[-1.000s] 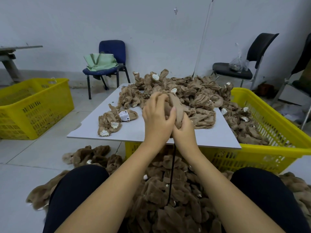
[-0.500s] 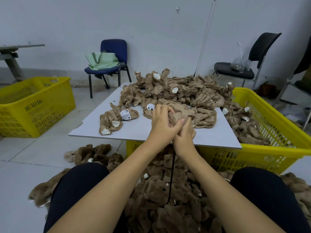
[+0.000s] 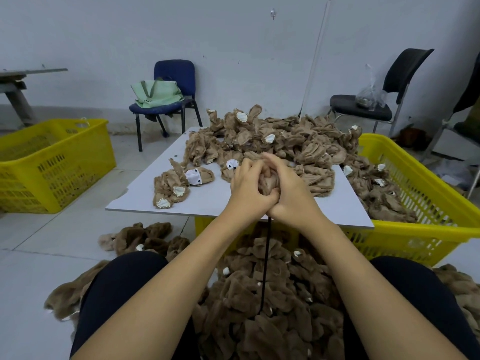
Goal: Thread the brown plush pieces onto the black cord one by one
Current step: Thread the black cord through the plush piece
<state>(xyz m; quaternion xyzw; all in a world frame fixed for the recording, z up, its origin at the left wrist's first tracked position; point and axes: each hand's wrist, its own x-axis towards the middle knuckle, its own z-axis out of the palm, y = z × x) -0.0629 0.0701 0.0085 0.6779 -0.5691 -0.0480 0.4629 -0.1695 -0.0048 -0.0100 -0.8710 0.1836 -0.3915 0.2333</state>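
Pale grey walls close off the room, with a blue chair (image 3: 174, 81) carrying a green bag (image 3: 155, 93) against the far one and a black chair (image 3: 389, 84) off to the right holding a clear plastic bag (image 3: 370, 96). On the tiled floor a yellow crate (image 3: 52, 162) stands to the left. Nearer, a white board serves as a counter (image 3: 207, 201), resting on top of a second yellow crate (image 3: 426, 203) that is partly filled with plush.

A heap of brown plush pieces (image 3: 298, 141) covers the far half of the counter, and a small separate clump (image 3: 179, 185) with white patches lies near its left edge.

The seated person's two hands meet just above the counter's near edge. The left hand (image 3: 248, 189) has its fingers curled around a brown plush piece (image 3: 268, 181), and the right hand (image 3: 292, 190) wraps around the same piece from the other side, fingers folded over the top so the two hands press together with the piece bunched between them. Only a small part of it shows between the fingers.

From beneath the hands the black cord (image 3: 265, 266) hangs straight down between the person's knees into a dense mound of darker brown threaded pieces (image 3: 272, 307) spread on the floor and over the lap. More loose plush (image 3: 145, 236) lies on the floor below the counter's left side.
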